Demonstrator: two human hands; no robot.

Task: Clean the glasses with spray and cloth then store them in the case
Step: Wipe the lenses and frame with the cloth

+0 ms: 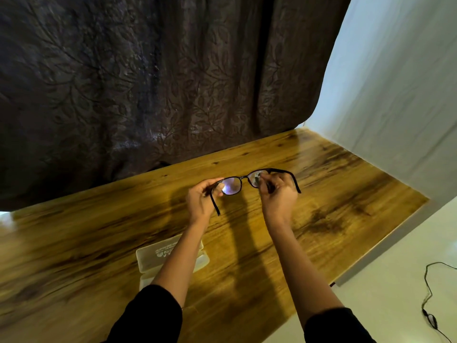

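Head view: you are looking down over both of your forearms at a wooden surface.
Curtain (148,82): dark, with a leaf pattern, it hangs behind the far edge of the surface.
Wall (395,95): pale, on your right beside the curtain.
Surface (74,243): glossy brown wood grain that runs from lower left to upper right.
Sleeves: black, pushed up both of your forearms at the bottom edge.
Case (150,258): pale and translucent, lying on the surface near you, partly hidden under your left forearm.
Glasses (243,178): black frame, held up above the surface between your two hands, arms unfolded and pointing back toward you.
Left hand (201,198): your fingers (218,193) are closed on the left end of the frame by the hinge.
Right hand (279,196): your fingers are curled tight at the right lens; whether they pinch a cloth, you cannot tell.
Cable (429,293): thin and black, on the pale floor at your lower right.
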